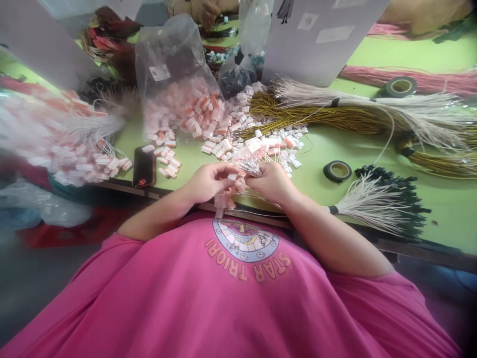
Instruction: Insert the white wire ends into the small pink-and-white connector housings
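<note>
My right hand is closed round a bundle of thin white wires, whose bare tips fan out toward my left hand. With thumb and forefinger pinched, my left hand holds a small white connector beside those wire tips. Several white and orange connectors hang below my fingers at the table edge, on wires partly hidden by my hands. Just beyond my hands, a loose heap of white and pale orange connectors lies on the green table.
A clear plastic bag of connectors stands behind. To the left are a phone and a blurred pile of wired connectors. At right lie black tape, white wires with black ends and yellow wires. Another person's hand shows at the back.
</note>
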